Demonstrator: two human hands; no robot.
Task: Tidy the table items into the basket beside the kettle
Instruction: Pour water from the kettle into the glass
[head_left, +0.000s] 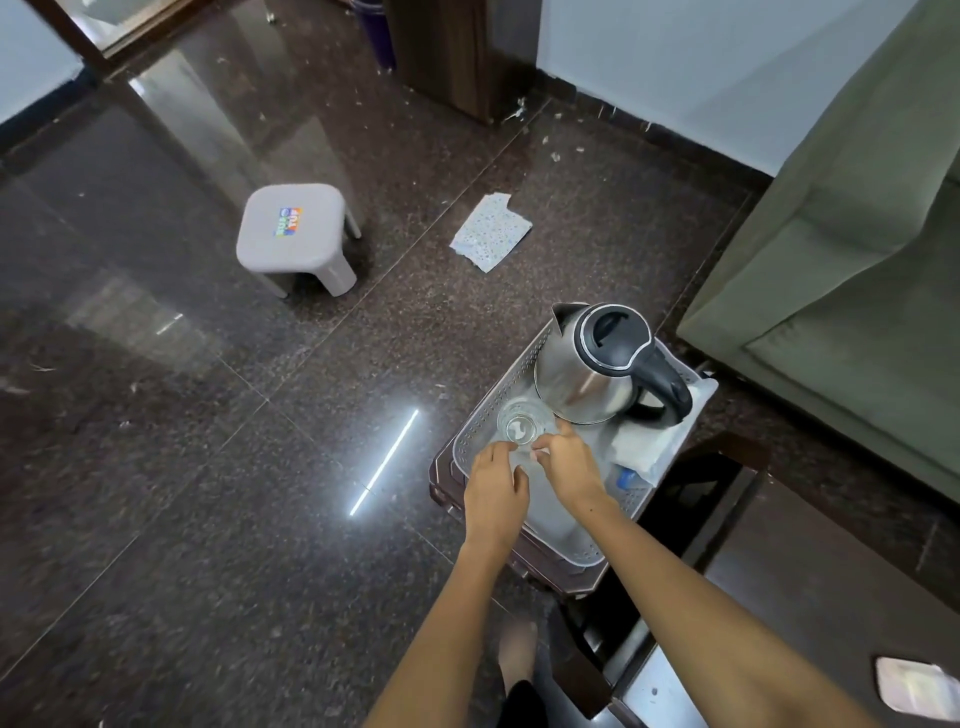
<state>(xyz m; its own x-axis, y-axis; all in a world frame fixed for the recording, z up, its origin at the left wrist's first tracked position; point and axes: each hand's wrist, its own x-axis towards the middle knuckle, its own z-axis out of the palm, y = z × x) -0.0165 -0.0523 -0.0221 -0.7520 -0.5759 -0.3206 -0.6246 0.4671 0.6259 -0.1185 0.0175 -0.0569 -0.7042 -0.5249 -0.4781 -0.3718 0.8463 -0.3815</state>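
Nearby, kettle (597, 364) crowds basket (483, 415), right hand (569, 457) grip pinching glass (522, 426), left hand (493, 493) spread

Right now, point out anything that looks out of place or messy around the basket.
A crumpled, speckled white paper sheet lies on the dark polished stone floor, away from the perforated white plastic basket. Small pale scraps are scattered near the wooden post. Inside the basket, the steel kettle and clear glass stand upright; nothing spilled.

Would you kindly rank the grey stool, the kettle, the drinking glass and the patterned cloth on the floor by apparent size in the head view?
Largest to smallest:
1. kettle
2. grey stool, though it stands farther away, so the order of these two is unsure
3. patterned cloth
4. drinking glass
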